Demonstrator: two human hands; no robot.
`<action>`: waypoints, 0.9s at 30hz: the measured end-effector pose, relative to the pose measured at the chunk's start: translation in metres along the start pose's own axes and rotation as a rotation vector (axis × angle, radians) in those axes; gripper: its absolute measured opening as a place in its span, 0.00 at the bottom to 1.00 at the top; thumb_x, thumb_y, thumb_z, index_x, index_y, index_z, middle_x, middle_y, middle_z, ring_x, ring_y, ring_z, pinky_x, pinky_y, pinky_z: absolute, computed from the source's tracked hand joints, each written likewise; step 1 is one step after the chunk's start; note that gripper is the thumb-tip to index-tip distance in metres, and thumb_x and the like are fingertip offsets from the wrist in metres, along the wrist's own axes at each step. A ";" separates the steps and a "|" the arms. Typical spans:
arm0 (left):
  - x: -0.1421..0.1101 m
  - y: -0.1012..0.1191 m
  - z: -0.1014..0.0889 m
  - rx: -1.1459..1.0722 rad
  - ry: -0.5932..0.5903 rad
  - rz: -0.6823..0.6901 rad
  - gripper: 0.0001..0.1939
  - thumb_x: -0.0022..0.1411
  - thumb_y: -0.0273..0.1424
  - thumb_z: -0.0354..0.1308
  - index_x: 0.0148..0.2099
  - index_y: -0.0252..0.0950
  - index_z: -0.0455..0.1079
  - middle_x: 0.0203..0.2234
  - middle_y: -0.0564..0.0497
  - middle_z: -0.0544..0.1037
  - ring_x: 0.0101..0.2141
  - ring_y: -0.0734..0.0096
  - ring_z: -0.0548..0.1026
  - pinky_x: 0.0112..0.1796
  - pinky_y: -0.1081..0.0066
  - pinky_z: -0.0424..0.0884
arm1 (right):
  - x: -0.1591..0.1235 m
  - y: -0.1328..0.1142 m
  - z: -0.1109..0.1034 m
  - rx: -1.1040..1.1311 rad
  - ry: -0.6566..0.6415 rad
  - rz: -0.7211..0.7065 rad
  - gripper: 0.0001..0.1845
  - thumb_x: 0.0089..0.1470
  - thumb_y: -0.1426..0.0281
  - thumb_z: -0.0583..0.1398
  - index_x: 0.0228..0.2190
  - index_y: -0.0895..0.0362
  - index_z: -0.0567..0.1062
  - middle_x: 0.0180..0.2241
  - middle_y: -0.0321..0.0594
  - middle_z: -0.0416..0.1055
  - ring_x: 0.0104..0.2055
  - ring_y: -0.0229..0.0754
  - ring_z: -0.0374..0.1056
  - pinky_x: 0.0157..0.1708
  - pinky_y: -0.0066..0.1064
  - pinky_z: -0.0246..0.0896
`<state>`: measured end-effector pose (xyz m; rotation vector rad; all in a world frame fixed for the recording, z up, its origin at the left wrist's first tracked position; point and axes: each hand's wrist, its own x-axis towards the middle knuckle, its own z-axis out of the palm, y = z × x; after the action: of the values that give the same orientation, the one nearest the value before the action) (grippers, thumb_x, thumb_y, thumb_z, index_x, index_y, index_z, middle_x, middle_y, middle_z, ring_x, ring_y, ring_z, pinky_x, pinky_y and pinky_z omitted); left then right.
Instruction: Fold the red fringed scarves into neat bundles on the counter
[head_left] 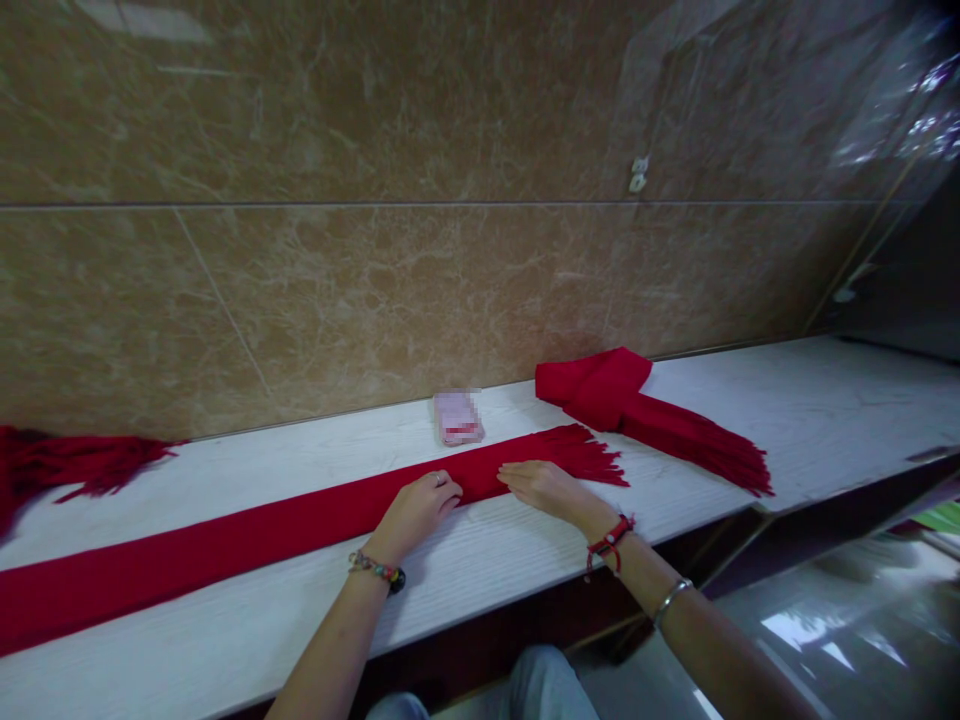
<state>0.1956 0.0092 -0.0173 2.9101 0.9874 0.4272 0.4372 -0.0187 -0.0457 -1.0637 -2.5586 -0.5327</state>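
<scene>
A long red scarf lies stretched out across the white table, its fringed end to the right. My left hand is on the scarf with bent fingers closed at its near edge; the thumb side is partly hidden. Just to the right, my right hand rests its fingertips on the cloth near the fringe, the fingers extended. Between the two hands a short stretch of the scarf shows, lying flat. Bracelets are on both wrists.
Behind the scarf sits a small pinkish pack, partly pixelated. Another red scarf, folded over itself, lies at the right back, and red fringed cloth at the far left. A brown marbled wall borders the white table.
</scene>
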 end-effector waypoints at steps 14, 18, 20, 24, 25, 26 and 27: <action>0.002 -0.003 0.001 0.050 0.016 0.058 0.10 0.61 0.27 0.46 0.38 0.37 0.69 0.34 0.49 0.71 0.36 0.70 0.68 0.39 0.70 0.65 | -0.014 0.005 -0.011 -0.114 -0.062 -0.001 0.22 0.50 0.85 0.50 0.47 0.65 0.66 0.47 0.51 0.67 0.50 0.43 0.62 0.48 0.34 0.61; 0.003 -0.002 0.001 0.021 0.004 0.050 0.08 0.59 0.26 0.48 0.36 0.36 0.68 0.35 0.49 0.70 0.37 0.69 0.67 0.40 0.70 0.64 | -0.018 0.002 -0.012 -0.149 -0.094 -0.014 0.22 0.49 0.85 0.50 0.46 0.66 0.67 0.46 0.51 0.68 0.48 0.43 0.64 0.46 0.33 0.62; 0.002 -0.002 0.002 0.006 0.022 0.037 0.07 0.58 0.25 0.48 0.36 0.36 0.67 0.36 0.49 0.69 0.38 0.69 0.67 0.41 0.69 0.64 | -0.019 0.002 -0.013 -0.166 -0.069 -0.013 0.21 0.49 0.85 0.50 0.46 0.66 0.68 0.45 0.51 0.68 0.47 0.43 0.65 0.46 0.33 0.63; 0.002 -0.001 0.003 -0.051 0.063 0.009 0.07 0.57 0.24 0.47 0.36 0.35 0.65 0.38 0.48 0.69 0.40 0.69 0.66 0.43 0.69 0.64 | -0.020 0.001 -0.018 -0.175 0.017 -0.007 0.20 0.50 0.84 0.50 0.45 0.66 0.68 0.45 0.51 0.68 0.49 0.44 0.63 0.47 0.34 0.62; 0.001 -0.001 0.004 -0.070 0.067 0.006 0.07 0.57 0.23 0.47 0.36 0.35 0.64 0.39 0.48 0.69 0.40 0.69 0.67 0.43 0.69 0.63 | -0.020 0.001 -0.019 -0.169 0.022 -0.008 0.20 0.50 0.84 0.50 0.45 0.66 0.68 0.45 0.51 0.68 0.48 0.44 0.63 0.46 0.34 0.62; 0.001 -0.001 0.004 -0.089 0.064 0.005 0.07 0.56 0.23 0.47 0.36 0.35 0.64 0.40 0.48 0.69 0.41 0.69 0.67 0.44 0.69 0.63 | -0.021 0.000 -0.019 -0.158 0.015 -0.011 0.20 0.50 0.84 0.50 0.45 0.66 0.68 0.45 0.51 0.69 0.48 0.44 0.64 0.46 0.34 0.63; 0.001 0.000 0.004 -0.106 0.054 0.006 0.07 0.56 0.23 0.47 0.36 0.35 0.64 0.41 0.47 0.68 0.42 0.69 0.67 0.45 0.69 0.63 | -0.022 0.000 -0.018 -0.143 0.000 -0.012 0.20 0.50 0.85 0.50 0.45 0.66 0.68 0.44 0.50 0.69 0.47 0.44 0.65 0.45 0.34 0.64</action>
<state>0.1971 0.0102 -0.0208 2.8223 0.9328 0.5438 0.4549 -0.0405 -0.0390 -1.0953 -2.5603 -0.7279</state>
